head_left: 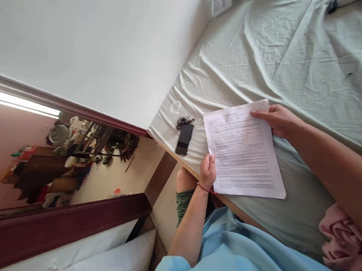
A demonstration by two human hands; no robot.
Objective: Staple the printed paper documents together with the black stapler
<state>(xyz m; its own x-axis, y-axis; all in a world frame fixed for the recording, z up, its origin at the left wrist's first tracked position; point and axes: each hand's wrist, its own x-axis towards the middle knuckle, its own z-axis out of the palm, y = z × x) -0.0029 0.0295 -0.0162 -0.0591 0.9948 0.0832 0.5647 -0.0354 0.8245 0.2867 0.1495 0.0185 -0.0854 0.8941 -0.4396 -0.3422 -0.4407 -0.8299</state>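
Between my two hands is a white printed sheet of paper (pixel 241 156), perhaps with others beneath it; lines of small text cover it. My left hand (pixel 207 171) grips its lower left edge, thumb on top, with a red string around the wrist. At the upper right edge, my right hand (pixel 281 120) pinches the paper, its thumb lying on the printed side and its other fingers underneath. A black phone (pixel 185 139) lies left of the paper on the pale green bedsheet (pixel 302 80). Beyond the phone are a dark tangled cord (pixel 183 122) and a clear plastic cup (pixel 176 107).
A white wall (pixel 103 50) borders the bed on the left. Through a doorway with a maroon frame (pixel 82 221) is a cluttered room with a metal pot (pixel 59 134). White sacks (pixel 111 260) stand at lower left. Pink cloth (pixel 344 240) lies near my right arm.
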